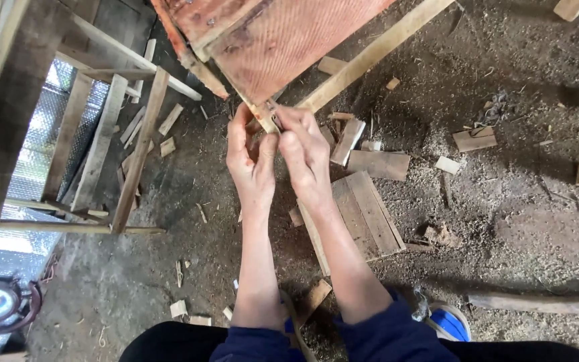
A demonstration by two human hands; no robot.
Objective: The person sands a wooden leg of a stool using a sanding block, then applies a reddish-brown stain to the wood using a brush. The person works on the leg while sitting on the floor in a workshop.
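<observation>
Reddish rough-sawn wooden panel (pixel 283 40) is pinched at its corner by left hand (pixel 252 164) and right hand (pixel 306 157); splinters between closed fingertips (pixel 283 121) could be driven in by slipping.

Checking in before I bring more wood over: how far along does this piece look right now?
Done: offcuts and sawdust litter the dirt floor, so cutting has happened, and a slatted wooden frame stands at left. In hand: the left hand and right hand pinch something small at the lower corner of a reddish board; what it is can't be made out. Left: loose boards lie unattached underneath.
</observation>
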